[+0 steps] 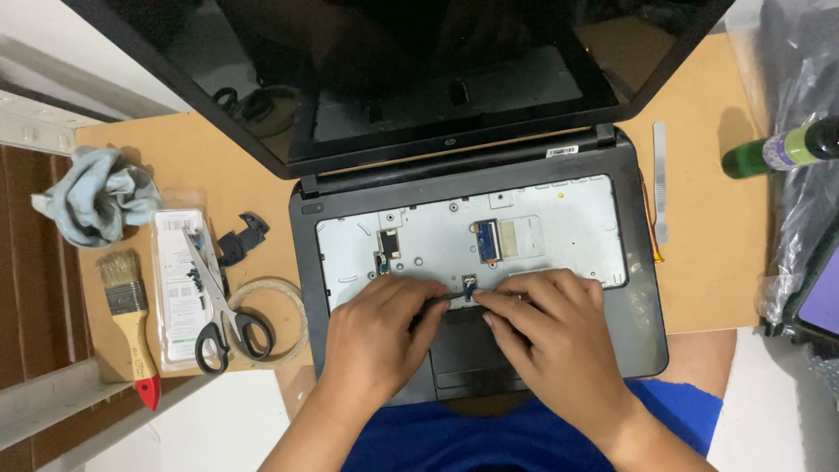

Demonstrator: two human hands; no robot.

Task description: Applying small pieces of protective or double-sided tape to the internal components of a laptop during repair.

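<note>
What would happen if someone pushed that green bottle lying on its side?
The green bottle lies on its side near the board's edge, so it would probably roll. It looks round and smooth, maybe slippery. If glass, it could break falling off.

laptop (642,288) black | cloth (92,194) pale blue | brush (131,323) tan, red tip | bottle (778,150) green
</note>
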